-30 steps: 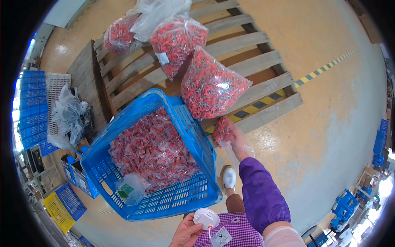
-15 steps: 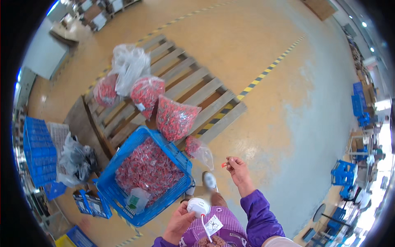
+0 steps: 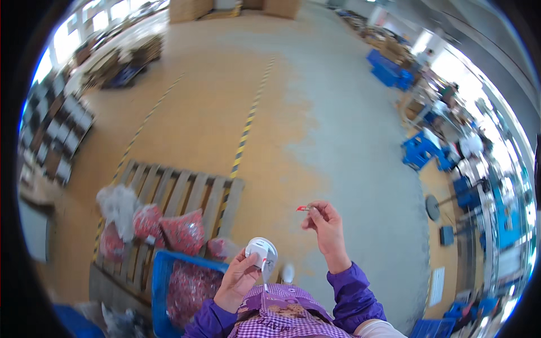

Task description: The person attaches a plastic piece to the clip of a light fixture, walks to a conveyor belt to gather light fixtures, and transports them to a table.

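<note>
My left hand [image 3: 236,280] is closed around a white round disc-shaped object [image 3: 260,247] in front of my body. A pale strip or cord hangs from it, with a small red spot near its top; I cannot tell its exact kind. Out to the right, my right hand [image 3: 328,230] pinches a small red piece with a dark or metallic part [image 3: 303,209] between thumb and fingers. The two hands are apart. Below them is my purple checked apron [image 3: 270,304]. Left of my left hand stands a blue crate [image 3: 160,281] holding many small red pieces in clear plastic.
A wooden pallet [image 3: 180,188] lies ahead on the left, bearing clear bags of red pieces [image 3: 183,232] and a whitish plastic bag [image 3: 116,205]. Yellow-black tape [image 3: 245,135] runs along the floor. Blue stools [image 3: 420,151] and workbenches line the right side.
My view has lifted and turned, so the pallet and crate now sit lower and farther left. Both hands keep hold of their things; the left one has risen with the white disc.
</note>
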`<state>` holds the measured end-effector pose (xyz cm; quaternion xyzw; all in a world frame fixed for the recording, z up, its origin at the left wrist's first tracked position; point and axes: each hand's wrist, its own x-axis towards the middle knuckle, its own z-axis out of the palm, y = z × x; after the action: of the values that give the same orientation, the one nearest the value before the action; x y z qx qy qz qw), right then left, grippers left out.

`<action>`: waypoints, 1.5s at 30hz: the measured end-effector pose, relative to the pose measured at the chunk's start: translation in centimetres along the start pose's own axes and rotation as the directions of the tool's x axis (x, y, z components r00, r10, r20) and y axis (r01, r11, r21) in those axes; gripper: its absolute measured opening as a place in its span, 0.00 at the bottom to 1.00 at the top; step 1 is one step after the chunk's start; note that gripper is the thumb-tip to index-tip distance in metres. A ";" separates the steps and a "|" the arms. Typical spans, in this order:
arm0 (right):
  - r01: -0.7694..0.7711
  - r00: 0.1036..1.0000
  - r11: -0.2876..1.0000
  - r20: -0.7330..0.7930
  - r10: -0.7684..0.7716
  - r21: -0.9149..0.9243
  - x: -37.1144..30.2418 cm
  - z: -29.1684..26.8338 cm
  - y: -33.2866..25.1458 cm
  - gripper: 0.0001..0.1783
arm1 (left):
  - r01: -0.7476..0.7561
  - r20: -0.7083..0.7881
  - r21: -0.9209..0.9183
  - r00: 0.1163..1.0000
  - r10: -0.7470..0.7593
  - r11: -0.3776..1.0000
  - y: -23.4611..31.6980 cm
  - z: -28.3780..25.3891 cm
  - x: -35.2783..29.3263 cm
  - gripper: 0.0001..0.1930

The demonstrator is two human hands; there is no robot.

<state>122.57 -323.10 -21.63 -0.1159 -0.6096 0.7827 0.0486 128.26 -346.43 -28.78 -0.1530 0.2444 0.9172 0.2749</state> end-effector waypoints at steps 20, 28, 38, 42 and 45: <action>0.227 0.689 0.974 -0.709 -0.150 0.014 -21.7 -39.8 -8.6 0.08 | 0.219 0.380 0.576 0.781 -0.496 0.787 -34.4 32.4 9.0 0.19; 0.235 0.321 0.927 -0.876 -0.359 -0.293 -27.0 -50.4 -11.8 0.05 | 0.187 0.363 0.772 0.655 -0.663 0.608 -49.4 40.0 11.6 0.17; -0.153 0.339 0.747 -0.745 -0.575 -0.647 -25.9 -67.2 -18.3 0.08 | 0.007 0.382 0.907 0.407 -0.830 0.421 -64.7 48.2 20.0 0.16; -0.296 0.553 0.496 -0.570 -0.608 -0.816 -22.2 -72.9 -20.0 0.09 | -0.062 0.445 0.889 0.347 -0.825 0.454 -71.5 51.5 25.2 0.15; -0.405 0.504 0.472 -0.621 -0.600 -0.783 -20.1 -76.9 -21.6 0.09 | -0.187 0.478 0.878 0.306 -0.823 0.441 -76.3 55.3 28.2 0.14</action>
<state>159.10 -249.55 -16.03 -0.4497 -0.8105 0.1785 0.3302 141.68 -249.23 -22.15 0.4619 0.4073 0.5037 0.6058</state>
